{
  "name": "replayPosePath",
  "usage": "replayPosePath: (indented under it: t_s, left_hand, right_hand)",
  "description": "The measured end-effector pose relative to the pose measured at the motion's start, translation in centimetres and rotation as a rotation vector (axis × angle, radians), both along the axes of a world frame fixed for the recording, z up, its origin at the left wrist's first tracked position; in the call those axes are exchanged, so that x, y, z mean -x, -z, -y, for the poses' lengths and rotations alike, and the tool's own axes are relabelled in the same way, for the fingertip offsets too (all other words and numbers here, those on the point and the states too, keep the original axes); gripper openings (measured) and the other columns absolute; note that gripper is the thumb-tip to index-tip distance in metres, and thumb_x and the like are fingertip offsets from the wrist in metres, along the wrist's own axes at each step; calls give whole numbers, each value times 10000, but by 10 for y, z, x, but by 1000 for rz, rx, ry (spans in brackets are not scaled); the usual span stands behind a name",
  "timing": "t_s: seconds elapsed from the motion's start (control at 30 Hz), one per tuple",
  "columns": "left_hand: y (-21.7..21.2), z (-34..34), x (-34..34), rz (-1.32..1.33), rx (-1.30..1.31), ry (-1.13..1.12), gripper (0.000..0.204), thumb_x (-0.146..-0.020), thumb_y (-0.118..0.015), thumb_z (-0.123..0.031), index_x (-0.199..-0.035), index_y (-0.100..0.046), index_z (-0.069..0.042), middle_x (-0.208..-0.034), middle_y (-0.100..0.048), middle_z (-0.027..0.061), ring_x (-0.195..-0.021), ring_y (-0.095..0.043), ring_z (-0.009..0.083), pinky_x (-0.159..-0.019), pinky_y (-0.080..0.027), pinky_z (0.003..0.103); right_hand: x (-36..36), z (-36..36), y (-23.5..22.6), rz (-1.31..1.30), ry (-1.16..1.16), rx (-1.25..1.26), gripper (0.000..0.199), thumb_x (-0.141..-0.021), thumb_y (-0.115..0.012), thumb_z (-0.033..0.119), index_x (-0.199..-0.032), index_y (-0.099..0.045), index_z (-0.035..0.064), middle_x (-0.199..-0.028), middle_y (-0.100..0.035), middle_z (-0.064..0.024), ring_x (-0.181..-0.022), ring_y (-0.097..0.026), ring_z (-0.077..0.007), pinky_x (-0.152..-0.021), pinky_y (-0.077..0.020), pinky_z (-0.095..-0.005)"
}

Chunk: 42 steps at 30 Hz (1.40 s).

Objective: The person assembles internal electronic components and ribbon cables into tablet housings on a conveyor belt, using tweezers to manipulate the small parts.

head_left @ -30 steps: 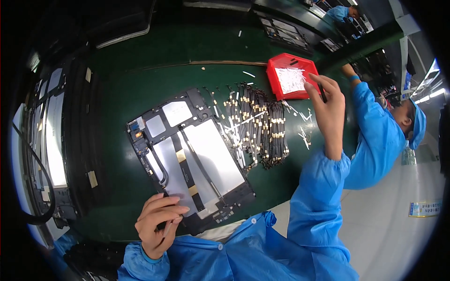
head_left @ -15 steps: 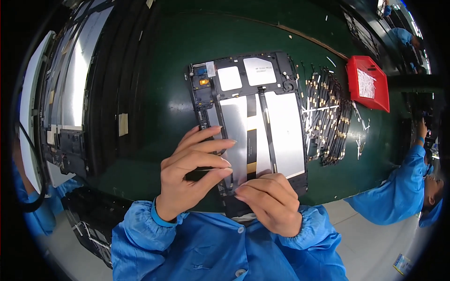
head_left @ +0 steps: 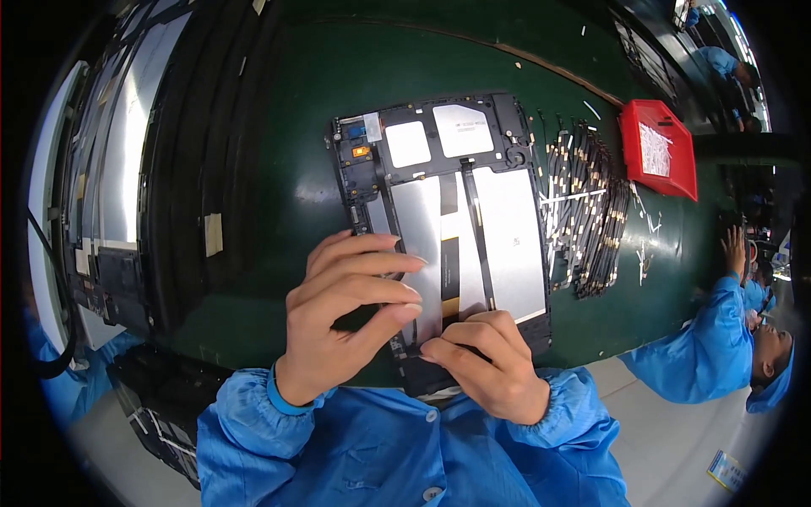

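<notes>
An opened tablet (head_left: 514,245), its silver battery plates bare within a black frame, lies slightly tilted in front of me. Black ribbon cables (head_left: 479,237) run lengthwise over the plates. Over the tablet's lower left edge is my left hand (head_left: 346,296); its thumb and index tips meet in a pinch while the other fingers reach out across the plate. Whatever they may hold cannot be made out. My right hand (head_left: 490,363) rests on the lower part of the tablet, thumb and forefinger pinched at the lower end of the left ribbon cable, where the contents are hidden.
Right of the tablet lies a pile of black ribbon cables (head_left: 587,211) on the green table (head_left: 279,253). A red bin (head_left: 694,173) with white strips stands beyond it. More tablet parts (head_left: 114,203) stand at the left. A co-worker in blue (head_left: 701,338) sits at the right.
The tablet and both hands appear shifted very slightly left. A thin line seen between my left thumb and index is no longer visible. The co-worker's hand at the right has moved.
</notes>
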<state>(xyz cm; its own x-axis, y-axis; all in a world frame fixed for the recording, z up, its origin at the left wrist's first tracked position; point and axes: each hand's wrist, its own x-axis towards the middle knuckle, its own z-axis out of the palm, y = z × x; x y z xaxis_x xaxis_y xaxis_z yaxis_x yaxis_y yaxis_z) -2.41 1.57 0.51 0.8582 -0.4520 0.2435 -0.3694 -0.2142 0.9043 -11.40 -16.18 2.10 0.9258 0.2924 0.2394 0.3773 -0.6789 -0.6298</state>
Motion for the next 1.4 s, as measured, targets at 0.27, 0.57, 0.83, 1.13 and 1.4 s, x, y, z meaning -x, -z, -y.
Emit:
replayPosePath:
  t_s: [0.27,0.57,0.83,1.13,1.4]
  left_hand:
    - [3,12,-25,174,-234,64,85,-656,-766,-162,-720,-713,-142,-984,-671,-4,-1087,-536,218,-1023,-261,415]
    - [6,15,-26,174,-244,63,93,-644,-777,-168,-714,-716,-163,-974,-673,-21,-1060,-532,190,-1019,-246,407]
    - [-3,13,-24,-6,-244,14,423,-659,-793,-220,-1034,-632,-104,-1097,-623,52,-1090,-526,230,-1039,-234,418]
    - [-8,-17,8,323,-593,140,579,-876,-290,-641,-1201,-602,-277,-1361,-410,118,-1304,-238,336,-1042,-146,455]
    - [-6,-3,-9,304,-710,134,780,-801,-152,-763,-1204,-600,-268,-1424,-274,196,-1316,-162,419,-1051,-103,538]
  right_hand:
    - [2,-3,0,-5,50,15,281,-607,-732,27,-880,-674,58,-859,-572,-45,-782,-518,-213,-697,-467,-298]
    - [0,-2,0,3,47,18,294,-593,-711,56,-885,-674,60,-863,-578,-40,-789,-528,-201,-671,-454,-288]
    - [1,0,-1,9,4,26,257,-651,-641,82,-902,-644,31,-959,-573,-44,-831,-531,-187,-654,-440,-304]
    - [-8,-2,-20,36,-40,258,185,-726,-623,88,-900,-613,23,-1063,-596,-96,-776,-543,-167,-644,-438,-251]
    - [-18,5,-40,-296,-17,173,411,-819,-634,330,-1092,-587,26,-669,-486,-37,-577,-536,-174,-524,-446,-265]
